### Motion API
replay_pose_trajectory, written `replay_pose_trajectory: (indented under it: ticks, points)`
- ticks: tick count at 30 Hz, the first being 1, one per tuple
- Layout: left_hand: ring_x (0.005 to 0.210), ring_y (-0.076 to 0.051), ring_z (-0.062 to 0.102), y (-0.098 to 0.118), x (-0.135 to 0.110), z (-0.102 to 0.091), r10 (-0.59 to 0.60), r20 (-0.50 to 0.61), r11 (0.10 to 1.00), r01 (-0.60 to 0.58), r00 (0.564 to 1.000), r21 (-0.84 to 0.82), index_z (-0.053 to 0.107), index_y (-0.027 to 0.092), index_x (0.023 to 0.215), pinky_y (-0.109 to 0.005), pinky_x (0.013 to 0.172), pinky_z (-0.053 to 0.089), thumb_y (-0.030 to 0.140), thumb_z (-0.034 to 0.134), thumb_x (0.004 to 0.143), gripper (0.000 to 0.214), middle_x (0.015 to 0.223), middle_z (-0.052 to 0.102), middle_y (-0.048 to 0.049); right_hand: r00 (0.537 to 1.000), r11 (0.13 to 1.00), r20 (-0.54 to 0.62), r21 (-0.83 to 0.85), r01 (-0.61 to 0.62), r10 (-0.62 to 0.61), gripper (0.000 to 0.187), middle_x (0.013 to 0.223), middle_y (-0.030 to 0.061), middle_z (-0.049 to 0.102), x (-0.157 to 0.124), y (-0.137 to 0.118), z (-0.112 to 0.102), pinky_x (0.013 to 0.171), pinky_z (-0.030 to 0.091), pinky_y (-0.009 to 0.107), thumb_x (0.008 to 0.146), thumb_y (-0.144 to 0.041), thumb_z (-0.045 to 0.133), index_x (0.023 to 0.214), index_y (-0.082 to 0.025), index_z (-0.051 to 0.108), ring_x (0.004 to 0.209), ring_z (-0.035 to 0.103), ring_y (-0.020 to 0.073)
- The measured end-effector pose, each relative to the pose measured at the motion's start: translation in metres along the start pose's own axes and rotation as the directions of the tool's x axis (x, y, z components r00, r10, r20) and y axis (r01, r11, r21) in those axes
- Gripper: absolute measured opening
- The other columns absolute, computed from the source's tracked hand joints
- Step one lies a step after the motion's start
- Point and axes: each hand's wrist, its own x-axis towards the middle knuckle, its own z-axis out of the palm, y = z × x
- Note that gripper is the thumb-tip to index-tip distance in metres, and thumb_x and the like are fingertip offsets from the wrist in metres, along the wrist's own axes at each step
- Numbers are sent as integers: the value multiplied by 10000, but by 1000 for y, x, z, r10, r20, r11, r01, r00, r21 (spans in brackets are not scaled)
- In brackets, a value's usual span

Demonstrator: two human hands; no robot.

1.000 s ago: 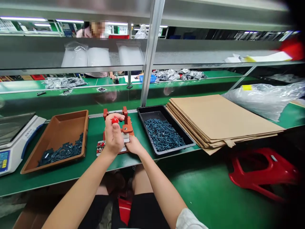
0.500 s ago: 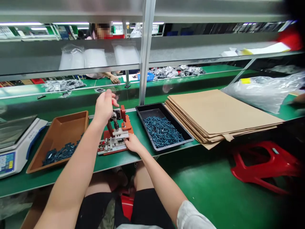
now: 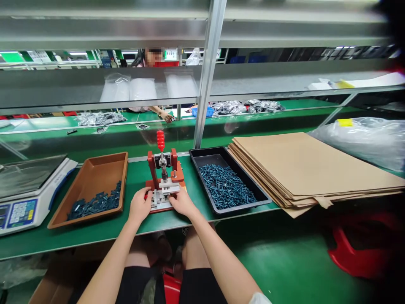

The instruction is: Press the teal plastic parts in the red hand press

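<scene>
L grip [image 3: 139, 207], R grip [image 3: 183, 203] on red metal hand press [image 3: 173, 157] base, closure unclear | risk: finger pinch if red knob [image 3: 160, 140] drops

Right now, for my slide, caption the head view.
Left hand and right hand on a red hand press, between a brown tray and a black tray of dark screws.

Left hand [image 3: 139, 206] and right hand [image 3: 182, 203] touch red press [image 3: 163, 173].
</scene>
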Motion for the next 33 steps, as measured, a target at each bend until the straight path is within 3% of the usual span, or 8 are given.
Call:
replay_pose_trajectory:
  ticks: [5, 8, 17, 22, 25, 29, 31, 33]
  points:
    - [1037, -298, 706, -3, 15, 1, -229, -21, 899, 203, 973, -388, 659, 131, 1092, -471, 974, 523, 682, 208, 959, 724, 1006, 776, -171, 990, 989, -42, -59, -136, 134, 402, 1261, 78, 675, 9, 2, 9, 1086, 460, 417, 822, -159, 602, 1216, -218, 658, 1215, 613, 247]
    - [1053, -294, 699, -5, 11, -1, -296, -46, 822, 230, 954, -521, 633, 121, 1095, -466, 997, 506, 736, 260, 934, 738, 1036, 771, -187, 993, 986, -29, -122, -115, 112, 361, 1246, 85, 682, 10, 4, 12, 1084, 459, 432, 820, -154, 580, 1157, -219, 691, 1201, 617, 260]
    - [1159, -240, 671, -9, -15, 3, -256, -77, 835, 180, 964, -520, 589, 179, 1118, -428, 1062, 487, 542, 334, 1007, 458, 1206, 725, -155, 978, 974, -179, -180, -137, 104, 332, 1146, 133, 681, 4, 7, 14, 1037, 474, 484, 835, -181, 463, 1062, -191, 705, 1120, 613, 302]
    - [1405, -276, 466, 5, -49, -6, -252, -179, 900, 162, 951, -405, 497, 194, 1336, -491, 1205, 326, 503, 457, 973, 479, 1470, 529, -169, 945, 977, -326, -190, -101, 35, 176, 935, 106, 647, -55, -24, 9, 852, 528, 445, 948, -293, 482, 904, -234, 642, 916, 616, 283]
    - [1404, -289, 448, 23, -110, -5, -282, -155, 906, 210, 947, -367, 475, 256, 1396, -487, 1192, 351, 537, 548, 924, 554, 1468, 507, -151, 982, 995, -189, -99, -10, -8, 138, 947, 84, 648, -102, -45, 27, 793, 552, 431, 948, -263, 519, 974, -288, 652, 900, 635, 278]
    - [1022, -259, 681, 34, -184, -3, -446, 347, 586, 562, 825, -584, 654, 243, 1113, -389, 872, 561, 699, 488, 892, 533, 1100, 697, -121, 980, 998, 188, 9, 56, -56, 276, 953, 70, 660, -138, -74, 56, 776, 591, 427, 921, -156, 507, 1032, -342, 678, 891, 658, 261]
    - [799, -234, 697, 16, -205, -14, -515, 411, 487, 651, 752, -582, 673, 215, 1007, -352, 691, 559, 757, 490, 852, 592, 931, 720, -106, 932, 997, 354, 29, 75, -81, 364, 1044, 75, 678, -138, -80, 53, 824, 606, 421, 882, -128, 543, 1133, -357, 675, 965, 673, 258]
    - [702, -234, 686, -21, -224, -40, -624, 308, 537, 680, 718, -499, 678, 211, 1002, -360, 637, 551, 776, 482, 832, 621, 866, 731, -98, 916, 993, 387, 0, 116, -107, 420, 1153, 87, 678, -126, -74, 29, 854, 610, 407, 868, -161, 587, 1232, -359, 650, 1041, 678, 263]
